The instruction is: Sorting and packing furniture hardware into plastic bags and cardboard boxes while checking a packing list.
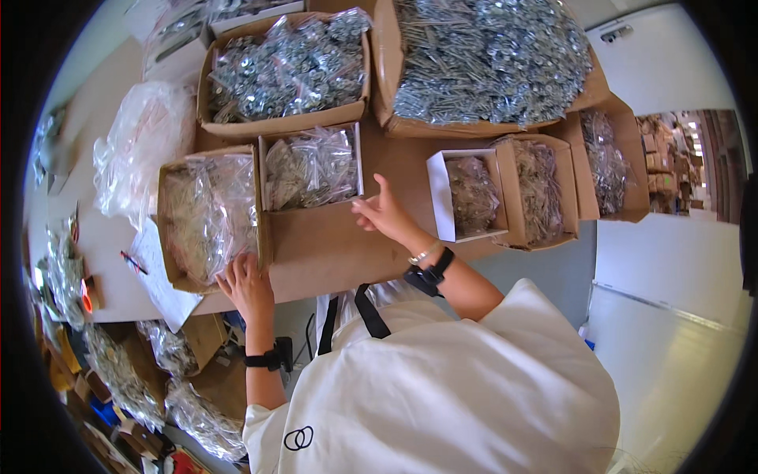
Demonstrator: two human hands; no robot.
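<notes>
— Where does the camera sit?

— On the person's head, looking steeply down over a white-shirted shoulder (442,387) onto the brown worktable (332,245). It is a wide fisheye, so a black ring frames the round picture and straight edges bow near the rim.

— Which way does it face?

— Forward and down: the far boxes of bagged metal hardware (288,71) lie at the top, the person's body at the bottom, and the pale floor (671,268) runs along the right.

— How near?

— Close; the forearms enter from below and fill the middle.

— A second view?

— Only this one, so nothing overlaps.
</notes>
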